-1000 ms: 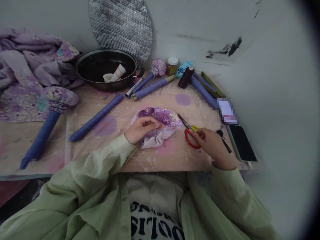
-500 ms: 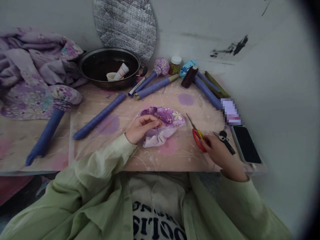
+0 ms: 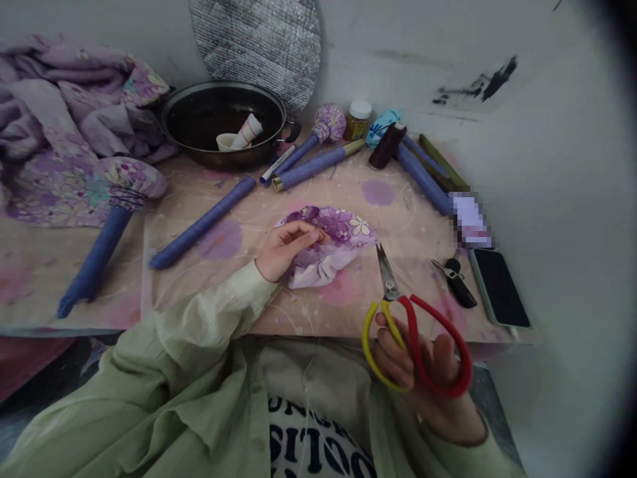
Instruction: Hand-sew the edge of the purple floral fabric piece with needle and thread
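In front of me a gathered piece of purple floral fabric (image 3: 343, 229) rests on the table. My left hand (image 3: 290, 247) lies over its left side, fingers pinched together; a thread or the fabric edge may be between them, too small to tell. Nearer to me, my right hand (image 3: 423, 365) grips a pair of scissors (image 3: 391, 289) with one yellow and one red handle, its fingers through the loops. The scissor blades point away from me, almost closed, with their tips beside the fabric's right edge.
Blue-wrapped sticks (image 3: 204, 222) lie about the table (image 3: 269, 318). A black pan (image 3: 179, 143) holds a small cup. A dark thread spool (image 3: 387, 146), a lidded jar (image 3: 357, 121), keys (image 3: 458, 282) and a phone (image 3: 500, 287) are at the right. Purple cloth (image 3: 44, 139) is heaped left.
My right hand has lifted the scissors off the table and drawn them toward me, now with fingers through the handles. My left hand stays at the fabric. The view has shifted slightly.
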`<state>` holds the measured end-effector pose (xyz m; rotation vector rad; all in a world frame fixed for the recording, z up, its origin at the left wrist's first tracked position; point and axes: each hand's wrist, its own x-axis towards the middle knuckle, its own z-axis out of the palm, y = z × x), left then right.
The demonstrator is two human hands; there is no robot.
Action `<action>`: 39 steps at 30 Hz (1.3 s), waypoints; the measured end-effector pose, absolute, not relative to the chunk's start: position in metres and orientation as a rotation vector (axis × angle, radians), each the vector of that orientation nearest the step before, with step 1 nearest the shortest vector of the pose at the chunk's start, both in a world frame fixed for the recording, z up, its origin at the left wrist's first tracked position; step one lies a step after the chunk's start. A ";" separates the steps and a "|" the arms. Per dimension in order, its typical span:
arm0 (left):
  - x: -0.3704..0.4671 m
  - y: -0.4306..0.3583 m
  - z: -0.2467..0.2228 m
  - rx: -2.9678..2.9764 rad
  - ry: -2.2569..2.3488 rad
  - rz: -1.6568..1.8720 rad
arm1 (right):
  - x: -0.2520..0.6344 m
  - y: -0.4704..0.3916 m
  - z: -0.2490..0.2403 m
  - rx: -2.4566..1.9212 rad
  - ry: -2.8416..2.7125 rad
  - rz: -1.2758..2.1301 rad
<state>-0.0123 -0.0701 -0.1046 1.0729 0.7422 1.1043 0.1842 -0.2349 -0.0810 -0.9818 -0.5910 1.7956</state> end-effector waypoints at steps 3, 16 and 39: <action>-0.013 -0.070 -0.105 1.067 0.731 1.111 | 0.163 -0.249 -0.083 -0.831 -0.634 1.788; -0.015 -0.072 -0.107 1.106 0.732 1.169 | 0.120 -0.247 -0.086 -0.599 -0.281 2.101; -0.018 -0.077 -0.104 1.251 0.743 1.195 | 0.094 -0.231 -0.092 -0.736 -0.292 2.159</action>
